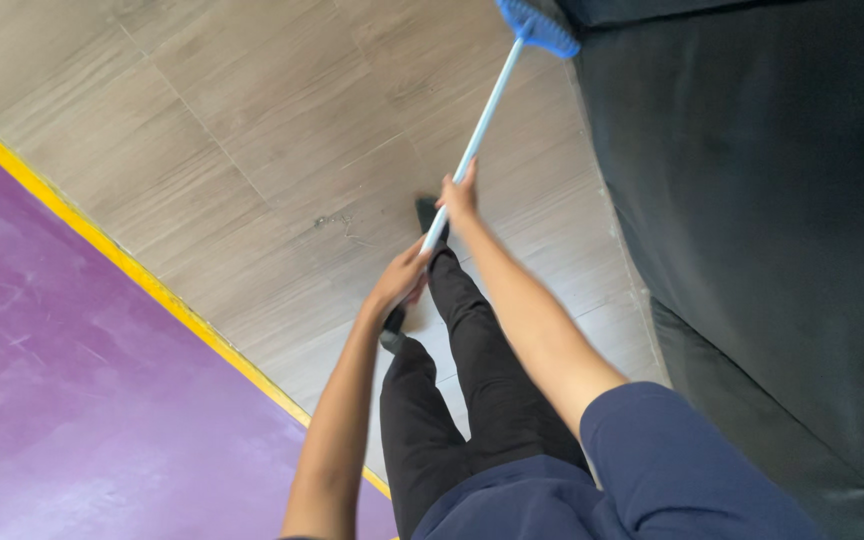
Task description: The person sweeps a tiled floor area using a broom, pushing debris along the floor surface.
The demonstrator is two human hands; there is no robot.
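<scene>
Broom handle (480, 128): a thin, pale blue-white pole running from the centre of the frame up toward the upper right — straight and stiff by the look of it, likely a light tube that would not flex much under a push.
Broom head (540, 24): blue, at the top edge right of centre, set on the floor (252, 130) just beside the dark sofa (772, 200); only part of it shows, so the bristles cannot be judged, though they are probably soft and springy.
Right hand (460, 196): wrapped around the pole higher up, near the frame's centre, fingers curled about it.
Left hand (402, 280): clenched on the pole's lower end, just below and left of the other hand.
Grip: the smooth pole may be a little slippery, so two hands set apart — one low, one higher — seems the steady way to hold it; the head end looks the heavier part.
Surroundings: grey wood-look tiles fill the upper left; a purple mat (72, 380) with a yellow border lies at the lower left; black trouser legs (472, 350) and a navy sleeve (682, 460) fill the bottom centre and right.
</scene>
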